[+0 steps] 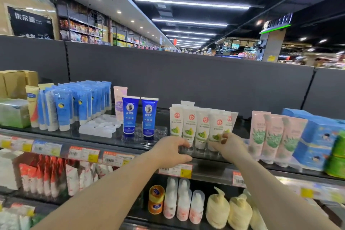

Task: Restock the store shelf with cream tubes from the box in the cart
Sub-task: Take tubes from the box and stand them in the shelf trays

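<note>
Cream tubes (202,127), white with green leaf print and red seal, are standing cap-down in a tight row on the top shelf (104,139), roughly at 12 o'clock from the hands. Left hand (170,150) is reaching in at the row's 7 o'clock, fingers curled around what looks like a clear holder tray (197,152) at the tube bases, probably steadying or squaring it to the shelf edge. Right hand (226,144) is pinching the lower part of a front tube at the row's 5 o'clock, likely seating it upright, label facing out. Box and cart are not showing. Blue tubes (139,117) are standing at 10 o'clock, pink tubes (270,133) at 3 o'clock.
</note>
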A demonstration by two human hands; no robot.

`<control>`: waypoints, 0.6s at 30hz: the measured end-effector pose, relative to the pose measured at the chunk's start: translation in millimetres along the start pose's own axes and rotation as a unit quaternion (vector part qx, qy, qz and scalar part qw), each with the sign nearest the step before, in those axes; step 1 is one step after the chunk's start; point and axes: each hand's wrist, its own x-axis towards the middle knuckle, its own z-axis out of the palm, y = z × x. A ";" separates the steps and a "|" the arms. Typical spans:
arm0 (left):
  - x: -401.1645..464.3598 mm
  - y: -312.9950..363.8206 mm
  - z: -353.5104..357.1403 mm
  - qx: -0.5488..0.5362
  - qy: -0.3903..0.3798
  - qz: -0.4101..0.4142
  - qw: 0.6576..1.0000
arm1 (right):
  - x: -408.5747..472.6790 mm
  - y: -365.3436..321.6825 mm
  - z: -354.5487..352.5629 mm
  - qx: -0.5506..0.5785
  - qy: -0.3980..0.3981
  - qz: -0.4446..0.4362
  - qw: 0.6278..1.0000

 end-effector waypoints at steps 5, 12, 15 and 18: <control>-7.7 3.7 -5.1 -0.069 0.028 0.009 0.997 | -35.2 -4.5 11.2 0.091 0.180 -0.054 0.978; -74.5 -37.1 -25.4 -0.035 0.118 0.009 0.992 | -100.8 -73.3 65.6 0.054 0.165 -0.182 0.968; -129.0 -96.9 -57.8 -0.003 0.154 -0.057 0.986 | -130.9 -123.4 119.8 0.061 0.101 -0.235 0.965; -208.2 -173.9 -104.2 0.027 0.199 -0.140 0.970 | -170.2 -190.5 195.2 0.012 0.011 -0.257 0.966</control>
